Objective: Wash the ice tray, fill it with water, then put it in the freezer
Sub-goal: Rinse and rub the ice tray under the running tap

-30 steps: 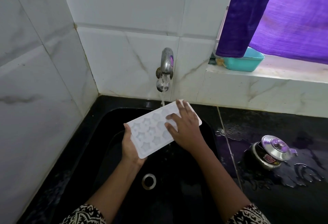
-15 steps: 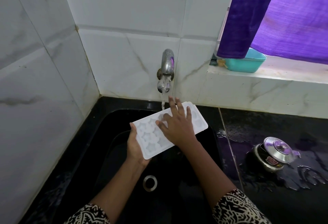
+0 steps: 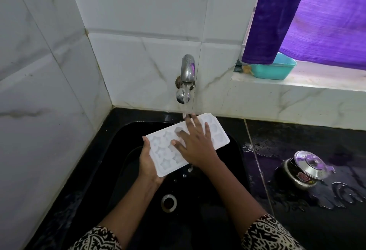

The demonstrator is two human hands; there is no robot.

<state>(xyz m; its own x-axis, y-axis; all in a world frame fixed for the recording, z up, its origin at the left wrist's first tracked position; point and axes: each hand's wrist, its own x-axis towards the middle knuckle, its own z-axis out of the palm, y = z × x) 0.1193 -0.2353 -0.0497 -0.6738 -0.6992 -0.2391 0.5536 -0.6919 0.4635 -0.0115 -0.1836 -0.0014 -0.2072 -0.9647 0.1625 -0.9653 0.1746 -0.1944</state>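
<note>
holding the white ice tray [image 3: 168, 147] over the black sink [image 3: 126, 150], the left hand [image 3: 147, 165] grips its near short end from beneath. the right hand [image 3: 195, 144] lies on top of the tray, fingers spread flat across the star moulds. water from the wall tap [image 3: 187, 75] runs onto the tray's far end. a lidded steel pot [image 3: 305, 168] sits on the wet counter [image 3: 316, 143].

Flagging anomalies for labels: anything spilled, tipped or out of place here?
Yes. On the black counter right of the sink, the small lidded steel pot looks tipped on its side, and puddles of water lie around it. The ice tray under the running tap looks normal.
</note>
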